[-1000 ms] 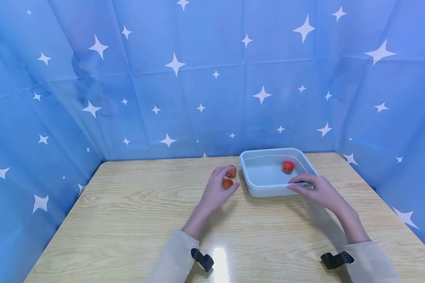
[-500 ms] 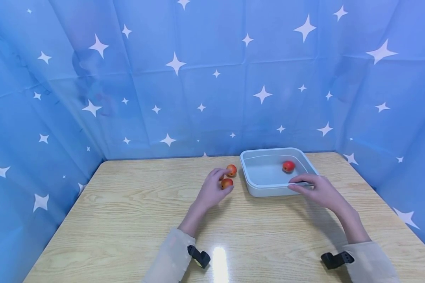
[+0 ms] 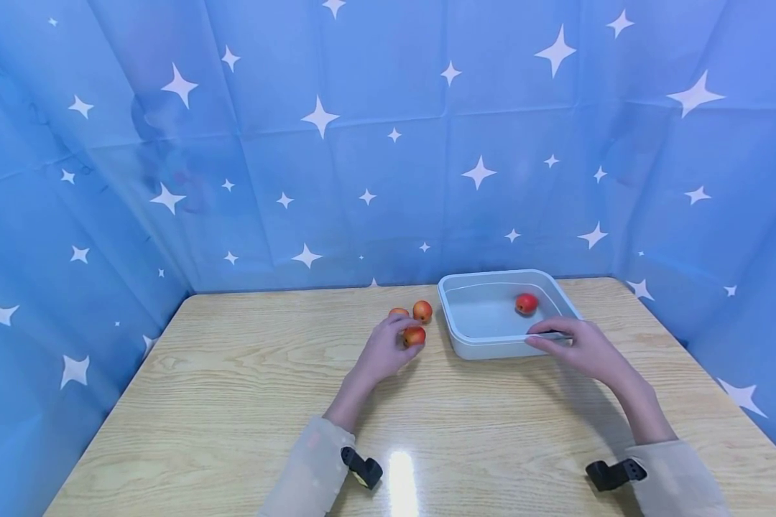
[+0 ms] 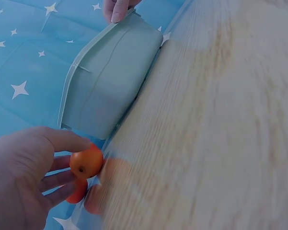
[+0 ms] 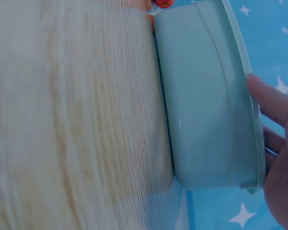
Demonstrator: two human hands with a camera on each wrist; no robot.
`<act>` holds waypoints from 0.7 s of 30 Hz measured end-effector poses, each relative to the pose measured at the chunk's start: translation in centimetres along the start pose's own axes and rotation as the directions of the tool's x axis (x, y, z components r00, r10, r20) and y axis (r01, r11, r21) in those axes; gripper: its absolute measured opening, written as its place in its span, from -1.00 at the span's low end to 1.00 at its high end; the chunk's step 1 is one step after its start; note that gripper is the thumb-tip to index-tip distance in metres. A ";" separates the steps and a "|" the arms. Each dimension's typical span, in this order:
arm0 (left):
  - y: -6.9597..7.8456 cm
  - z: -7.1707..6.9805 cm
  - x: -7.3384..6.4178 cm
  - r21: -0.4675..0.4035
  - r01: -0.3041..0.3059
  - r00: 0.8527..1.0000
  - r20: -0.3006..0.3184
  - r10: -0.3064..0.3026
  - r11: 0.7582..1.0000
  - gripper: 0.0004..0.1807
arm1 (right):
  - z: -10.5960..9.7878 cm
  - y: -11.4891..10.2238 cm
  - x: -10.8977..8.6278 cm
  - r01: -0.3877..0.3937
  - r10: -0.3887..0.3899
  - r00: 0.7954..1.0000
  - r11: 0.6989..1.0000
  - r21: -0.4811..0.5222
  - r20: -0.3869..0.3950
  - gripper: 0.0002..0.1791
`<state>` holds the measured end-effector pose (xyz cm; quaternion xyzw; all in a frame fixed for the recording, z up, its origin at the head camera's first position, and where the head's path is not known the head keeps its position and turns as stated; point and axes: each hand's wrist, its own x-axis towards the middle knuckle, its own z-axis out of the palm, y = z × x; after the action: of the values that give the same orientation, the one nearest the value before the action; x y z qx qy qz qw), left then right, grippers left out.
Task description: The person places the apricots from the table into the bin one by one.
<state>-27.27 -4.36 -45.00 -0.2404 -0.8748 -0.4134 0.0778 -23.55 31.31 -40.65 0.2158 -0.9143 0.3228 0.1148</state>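
Observation:
My left hand (image 3: pixel 388 350) is curled round a small red-orange apple (image 3: pixel 414 336) on the table, thumb on the near side and fingers over the far side. In the left wrist view, the thumb meets that apple (image 4: pixel 86 163) at its top, with fingers behind it. Two more apples lie just beyond: one (image 3: pixel 422 311) beside the box and another (image 3: pixel 398 312) partly covered by the fingers. With thumb and fingers, my right hand (image 3: pixel 575 346) pinches the near right rim of a pale blue plastic box (image 3: pixel 491 350). Inside the box rests a red apple (image 3: pixel 526 304).
The box stands at the back right of a wooden table (image 3: pixel 233 388), near its far edge. Behind and along both sides hangs a blue curtain (image 3: pixel 388 165) with white stars. Each sleeve carries a black wrist camera (image 3: pixel 362 468).
The left hand has drawn back slightly to the left and lower, and its fingers have closed in round the near apple. The right hand stays on the box rim.

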 end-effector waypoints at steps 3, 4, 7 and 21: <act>0.0 0.0 -0.1 0.003 0.031 0.999 0.017 -0.031 1.000 -0.64 | 0.0 0.0 0.0 0.003 -0.003 1.000 1.000 0.005 0.000 -0.87; 0.0 0.0 -0.1 -0.003 0.041 0.999 0.020 -0.041 0.999 -0.64 | 0.0 0.0 0.0 0.004 -0.004 1.000 1.000 0.009 0.001 -0.87; -0.2 0.1 -0.2 -0.018 0.055 0.998 0.024 -0.055 0.998 -0.62 | 0.1 0.1 0.0 0.006 -0.006 1.000 1.000 0.015 0.002 -0.87; -0.6 0.1 -0.2 -0.026 0.041 0.999 0.021 -0.041 0.999 -0.62 | 0.1 0.1 -0.1 0.001 -0.001 1.000 1.000 0.010 0.000 -0.87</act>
<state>-27.36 -4.68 -45.60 -0.2277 -0.8748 -0.4237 0.0571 -23.55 31.37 -40.77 0.2171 -0.9125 0.3274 0.1137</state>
